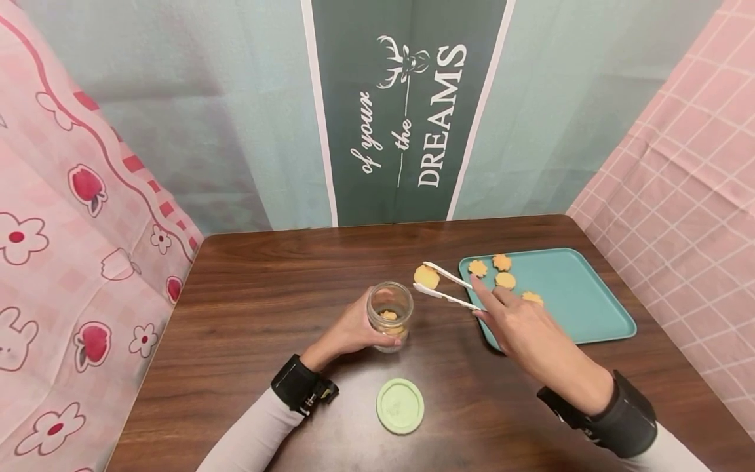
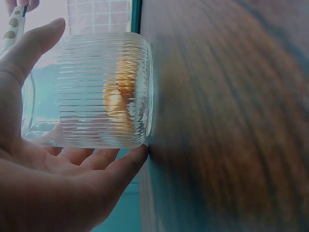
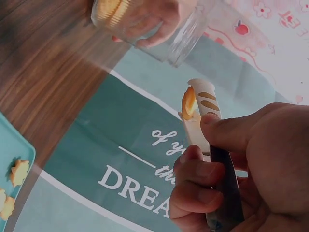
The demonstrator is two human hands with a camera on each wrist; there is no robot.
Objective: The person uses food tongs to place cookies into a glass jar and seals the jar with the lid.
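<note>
I judge the transfer partly done: the cookie (image 1: 426,276) I carry in the tongs (image 1: 447,286), pinched by my right hand (image 1: 519,324), sits just right of the jar (image 1: 389,315). My left hand (image 1: 352,331) grips that jar, which already holds a few cookies. Four more remain on the tray (image 1: 580,298) beyond my right hand, and the lid (image 1: 400,406) lies on the bench (image 1: 265,295) between my wrists.

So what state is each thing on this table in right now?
Glass jar: upright, lid off, a few cookies inside, gripped by the left hand.
Green lid: lying on the table, apart from the jar.
Tongs: squeezed by the right hand, pinching one cookie.
Teal tray: flat on the table, four cookies on it.
</note>
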